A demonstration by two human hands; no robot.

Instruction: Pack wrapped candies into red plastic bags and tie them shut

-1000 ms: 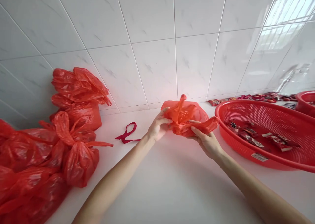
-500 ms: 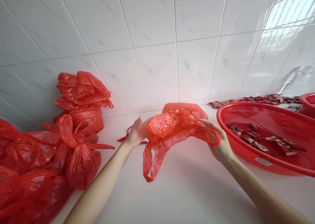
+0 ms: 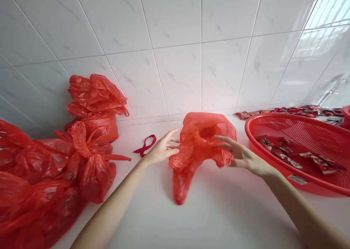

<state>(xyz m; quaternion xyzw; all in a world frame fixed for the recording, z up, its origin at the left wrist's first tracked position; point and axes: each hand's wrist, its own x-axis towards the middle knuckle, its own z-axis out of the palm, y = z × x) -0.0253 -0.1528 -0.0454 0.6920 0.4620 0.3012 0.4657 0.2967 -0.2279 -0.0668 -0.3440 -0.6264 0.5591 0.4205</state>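
Observation:
A crumpled red plastic bag (image 3: 199,146) lies on the white counter (image 3: 218,212) near the tiled wall, one handle trailing toward me. My left hand (image 3: 162,150) is at its left edge with fingers spread, touching or almost touching it. My right hand (image 3: 240,156) is at its right side, fingers stretched out against the bag. Neither hand grips the bag.
A pile of several tied, filled red bags (image 3: 54,157) covers the left of the counter. A dark red ribbon (image 3: 144,146) lies behind my left hand. A large red mesh basket (image 3: 300,126) with wrapped snacks (image 3: 290,157) stands at the right; more packets (image 3: 287,112) line the wall.
The bag was bunched in both hands, then stretched open between them. Now both hands have let go and it has dropped onto the counter.

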